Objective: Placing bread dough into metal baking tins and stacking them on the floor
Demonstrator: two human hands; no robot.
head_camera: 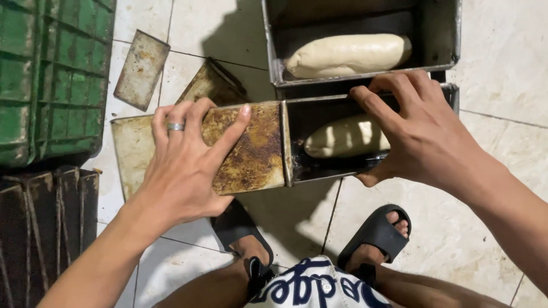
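Head view: the left hand (185, 165) lies flat, fingers spread, on the rusty sliding lid (251, 149), half over the near loaf tin (365, 102). The right hand (425, 134) grips the tin's rim, steadying it over the dough (342, 137). Closing seems underway; the next push needs the lid kept level.

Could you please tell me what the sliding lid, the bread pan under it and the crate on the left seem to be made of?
Sliding lid: likely sheet metal, dull, with brown baked-on or rusty patches.
Bread pan: apparently dark metal, with thin folded rims and a faint sheen.
Crate: probably moulded plastic, green, ribbed and scuffed.
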